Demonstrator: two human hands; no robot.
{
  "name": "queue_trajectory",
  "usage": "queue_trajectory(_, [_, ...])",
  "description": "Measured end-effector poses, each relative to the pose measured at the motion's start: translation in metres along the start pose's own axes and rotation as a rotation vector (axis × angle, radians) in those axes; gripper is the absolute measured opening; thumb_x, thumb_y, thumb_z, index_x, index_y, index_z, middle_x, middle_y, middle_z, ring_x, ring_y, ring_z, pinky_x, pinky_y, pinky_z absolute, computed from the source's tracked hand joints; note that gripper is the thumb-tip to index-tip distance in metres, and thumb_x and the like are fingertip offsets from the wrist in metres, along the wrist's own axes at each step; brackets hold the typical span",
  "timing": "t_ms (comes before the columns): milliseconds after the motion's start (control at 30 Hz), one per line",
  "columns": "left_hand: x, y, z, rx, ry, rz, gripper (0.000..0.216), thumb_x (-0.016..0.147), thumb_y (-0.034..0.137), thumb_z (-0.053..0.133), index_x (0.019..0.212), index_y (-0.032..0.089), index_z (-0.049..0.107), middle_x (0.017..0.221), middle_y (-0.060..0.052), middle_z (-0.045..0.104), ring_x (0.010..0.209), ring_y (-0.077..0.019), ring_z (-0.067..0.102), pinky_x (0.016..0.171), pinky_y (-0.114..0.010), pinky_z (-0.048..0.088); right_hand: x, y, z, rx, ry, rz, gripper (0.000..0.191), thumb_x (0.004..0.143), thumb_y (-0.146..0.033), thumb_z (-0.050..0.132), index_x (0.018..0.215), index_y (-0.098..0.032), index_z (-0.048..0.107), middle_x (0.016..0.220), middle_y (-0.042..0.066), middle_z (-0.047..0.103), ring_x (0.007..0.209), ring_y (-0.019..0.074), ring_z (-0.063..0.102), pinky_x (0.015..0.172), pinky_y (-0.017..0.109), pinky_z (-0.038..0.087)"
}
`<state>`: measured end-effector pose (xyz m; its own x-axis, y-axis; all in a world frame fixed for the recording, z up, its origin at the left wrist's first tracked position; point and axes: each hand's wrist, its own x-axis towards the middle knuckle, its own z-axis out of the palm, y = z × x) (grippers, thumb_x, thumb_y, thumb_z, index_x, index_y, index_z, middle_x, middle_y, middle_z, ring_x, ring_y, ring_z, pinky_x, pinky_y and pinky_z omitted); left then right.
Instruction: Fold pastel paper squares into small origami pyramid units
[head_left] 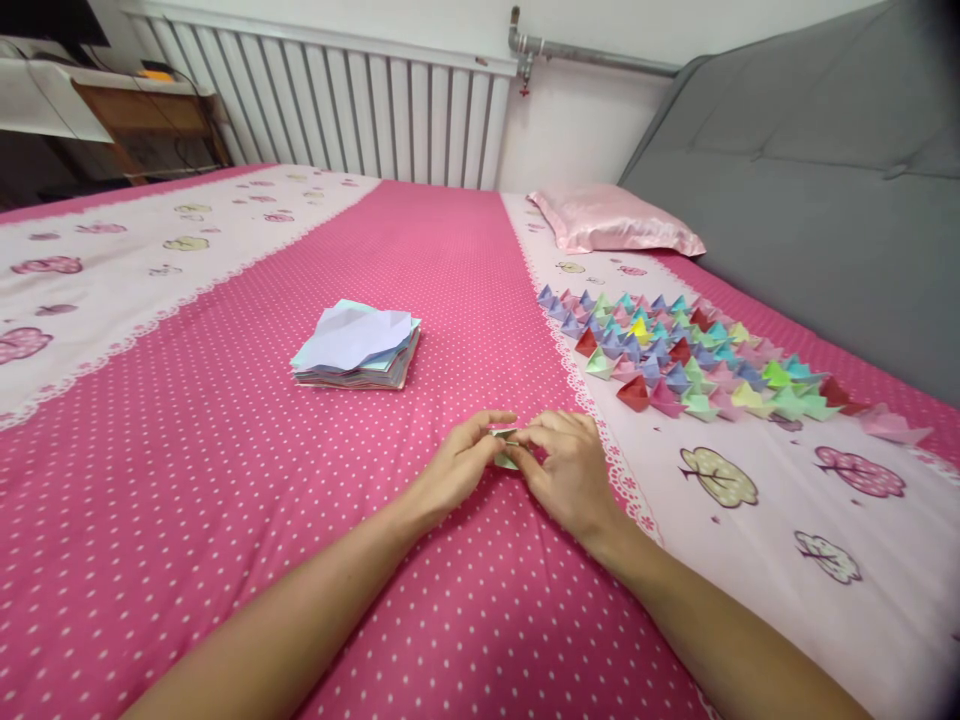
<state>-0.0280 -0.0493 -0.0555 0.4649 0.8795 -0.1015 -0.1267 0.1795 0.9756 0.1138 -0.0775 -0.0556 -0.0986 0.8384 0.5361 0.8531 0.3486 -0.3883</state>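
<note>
My left hand [459, 463] and my right hand [566, 467] meet over the pink dotted bedsheet [225, 480], fingers pinched on a small pale green folded paper [505, 447]. Most of that paper is hidden by the fingers. A stack of coloured paper squares [355, 347] lies a little beyond my left hand, its top sheet white and creased. To the right of my right hand, several rows of small folded paper shapes [679, 358] in many colours cover the sheet.
A pink pillow [611, 219] lies at the head of the bed beside a grey padded headboard [825, 180]. A white radiator [337, 100] runs along the far wall. A wooden table [146, 115] stands at the far left.
</note>
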Motion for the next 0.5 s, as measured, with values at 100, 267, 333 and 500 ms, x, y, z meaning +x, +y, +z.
queue_trajectory(100, [0.0, -0.004, -0.001, 0.1, 0.001, 0.036, 0.033, 0.078, 0.019, 0.044, 0.109, 0.012, 0.053, 0.097, -0.008, 0.064, 0.089, -0.0179, 0.059, 0.083, -0.033, 0.045, -0.001, -0.002, 0.001, 0.016, 0.035, -0.005, 0.006, 0.075, -0.02, 0.067, 0.069, -0.02, 0.068, 0.065, -0.001, 0.061, 0.068, 0.0151, 0.056, 0.073, 0.032, 0.033])
queue_trajectory(267, [-0.006, -0.003, 0.002, 0.546, 0.085, 0.228, 0.03, 0.084, 0.023, 0.041, 0.109, 0.014, 0.055, 0.103, -0.009, 0.064, 0.095, -0.0198, 0.057, 0.088, -0.035, 0.042, -0.003, -0.004, 0.002, -0.06, 0.12, -0.101, 0.006, 0.076, -0.018, 0.064, 0.071, -0.02, 0.068, 0.065, -0.001, 0.061, 0.067, 0.0148, 0.055, 0.076, 0.034, 0.032])
queue_trajectory(333, [-0.009, 0.0, 0.004, 0.659, 0.118, 0.262, 0.032, 0.084, 0.024, 0.042, 0.112, 0.013, 0.054, 0.104, -0.009, 0.063, 0.094, -0.0203, 0.057, 0.087, -0.035, 0.041, -0.003, -0.004, 0.001, -0.099, 0.144, -0.137, 0.008, 0.077, -0.017, 0.062, 0.071, -0.02, 0.067, 0.065, -0.001, 0.063, 0.068, 0.0145, 0.055, 0.076, 0.034, 0.031])
queue_trajectory(500, [-0.009, 0.0, 0.005, 0.638, 0.127, 0.264, 0.034, 0.086, 0.027, 0.041, 0.115, 0.014, 0.053, 0.107, -0.009, 0.063, 0.096, -0.02, 0.056, 0.089, -0.033, 0.04, -0.004, -0.006, -0.001, -0.168, 0.233, -0.179, 0.012, 0.081, -0.019, 0.06, 0.072, -0.021, 0.067, 0.067, -0.001, 0.063, 0.066, 0.013, 0.053, 0.072, 0.032, 0.029])
